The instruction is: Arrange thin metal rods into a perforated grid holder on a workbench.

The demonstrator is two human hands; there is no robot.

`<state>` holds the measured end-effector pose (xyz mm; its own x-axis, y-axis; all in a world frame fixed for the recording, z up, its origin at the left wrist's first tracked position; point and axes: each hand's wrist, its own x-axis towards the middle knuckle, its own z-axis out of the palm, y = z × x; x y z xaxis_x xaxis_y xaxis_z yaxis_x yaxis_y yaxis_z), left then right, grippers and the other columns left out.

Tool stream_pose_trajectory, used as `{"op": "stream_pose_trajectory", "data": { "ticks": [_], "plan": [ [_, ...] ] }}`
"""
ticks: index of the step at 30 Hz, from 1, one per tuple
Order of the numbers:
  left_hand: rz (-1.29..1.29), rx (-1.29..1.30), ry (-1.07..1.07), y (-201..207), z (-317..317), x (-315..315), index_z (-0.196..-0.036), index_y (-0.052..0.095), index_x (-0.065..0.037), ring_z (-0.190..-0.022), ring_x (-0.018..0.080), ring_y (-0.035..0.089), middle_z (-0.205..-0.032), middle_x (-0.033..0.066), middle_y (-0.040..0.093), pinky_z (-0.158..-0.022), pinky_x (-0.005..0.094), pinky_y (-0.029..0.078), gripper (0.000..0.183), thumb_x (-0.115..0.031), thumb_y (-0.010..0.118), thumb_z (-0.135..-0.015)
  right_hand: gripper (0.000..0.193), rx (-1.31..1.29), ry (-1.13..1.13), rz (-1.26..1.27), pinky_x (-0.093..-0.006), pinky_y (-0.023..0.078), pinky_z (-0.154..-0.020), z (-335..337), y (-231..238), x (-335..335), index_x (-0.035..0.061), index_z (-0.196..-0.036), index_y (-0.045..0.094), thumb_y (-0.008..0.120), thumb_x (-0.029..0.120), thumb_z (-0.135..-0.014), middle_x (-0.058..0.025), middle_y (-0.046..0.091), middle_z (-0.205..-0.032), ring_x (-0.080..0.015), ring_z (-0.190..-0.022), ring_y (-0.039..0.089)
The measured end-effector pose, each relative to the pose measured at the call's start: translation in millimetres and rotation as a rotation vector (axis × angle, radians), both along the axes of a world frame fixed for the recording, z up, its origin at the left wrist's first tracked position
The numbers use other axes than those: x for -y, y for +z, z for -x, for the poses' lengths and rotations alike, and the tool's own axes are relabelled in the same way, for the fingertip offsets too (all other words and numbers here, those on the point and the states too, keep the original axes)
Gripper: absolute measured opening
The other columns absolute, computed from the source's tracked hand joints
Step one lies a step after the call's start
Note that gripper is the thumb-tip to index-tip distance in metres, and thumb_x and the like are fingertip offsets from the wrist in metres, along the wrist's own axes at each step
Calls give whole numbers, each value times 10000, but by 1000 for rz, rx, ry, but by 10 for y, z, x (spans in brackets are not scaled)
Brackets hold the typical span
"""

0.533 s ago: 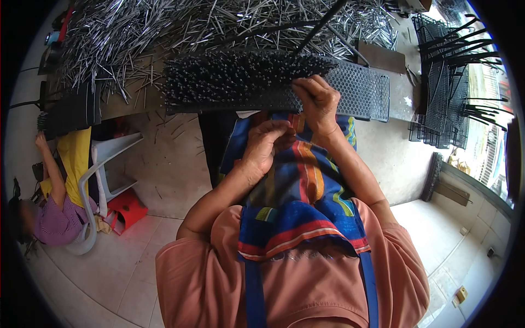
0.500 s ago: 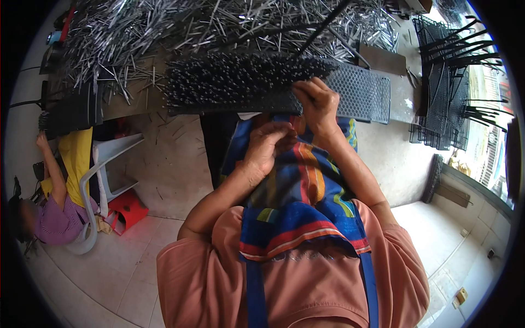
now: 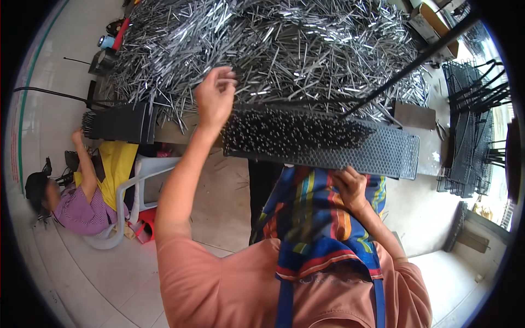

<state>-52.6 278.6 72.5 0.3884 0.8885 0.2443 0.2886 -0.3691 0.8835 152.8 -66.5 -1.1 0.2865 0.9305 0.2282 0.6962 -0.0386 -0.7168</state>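
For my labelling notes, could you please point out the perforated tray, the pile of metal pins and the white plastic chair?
perforated tray (image 3: pixel 391 156): head view, bare holed right end.
pile of metal pins (image 3: pixel 284 46): head view, middle of heap.
white plastic chair (image 3: pixel 143 169): head view, backrest.

1. Pile of pins: bare metal, bright and glossy, glinting silver.
2. Perforated tray: dark grey, matt, with a fine hole grid; probably metal, hard to tell at this size.
3. Pins standing in the tray: metal, shiny tips over dark shafts.
4. Apron: woven cloth, striped in several colours, soft and matt.
5. Shirt: salmon cloth, matt, smooth.
6. Chair: white plastic, slight sheen.
7. Floor: pale tiles, smooth, low gloss.
8. Wire racks: dark coated metal, matt.
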Motion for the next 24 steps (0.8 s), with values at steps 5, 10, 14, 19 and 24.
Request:
{"op": "stream_pose_trajectory", "data": {
  "ticks": [5, 10, 14, 19, 24],
  "plan": [
    [-449, -842, -72, -800, 15, -920, -1269, 495, 10, -1142, 366, 558, -1249, 199, 549, -934, 429, 488, 582, -20, 666, -713, 137, -33, 35, 63, -378, 466, -528, -24, 33, -24, 29, -852, 675, 717, -16, -730, -115, 602, -733, -305, -622, 612],
    [-780, -957, -245, -851, -472, -1181, -1371, 407, 32, -1228, 347, 493, -1330, 189, 501, -1060, 425, 396, 806, -129, 802, -686, 142, 1, 33, 104, -377, 474, -526, -28, 104, -68, 47, -865, 681, 725, 7, -736, -103, 607, -742, -296, -610, 609],
    [-672, -862, -183, -1002, -466, -1461, -1375, 394, 59, -1234, 355, 482, -1301, 213, 515, -1084, 435, 359, 852, -221, 822, -694, 148, -2, 43, 98, -373, 461, -504, -38, 44, -73, 56, -871, 687, 734, 33, -733, -94, 594, -724, -286, -579, 595],
    [-563, -1230, -387, -791, -687, -1631, -1187, 541, 44, -1103, 334, 547, -1079, 182, 639, -1055, 432, 349, 697, -399, 787, -709, 158, 65, 38, 57, -360, 435, -458, -51, 37, -142, 67, -869, 687, 745, 41, -724, -74, 552, -678, -261, -514, 556],
    [-704, -1072, -418, -1141, -502, -1682, -1232, 498, 17, -1044, 328, 583, -1132, 205, 611, -1033, 427, 390, 716, -277, 811, -659, 162, 77, 42, -2, -354, 416, -420, -37, -12, -158, 68, -866, 677, 745, 37, -721, -60, 524, -650, -252, -471, 532]
  ]
}}
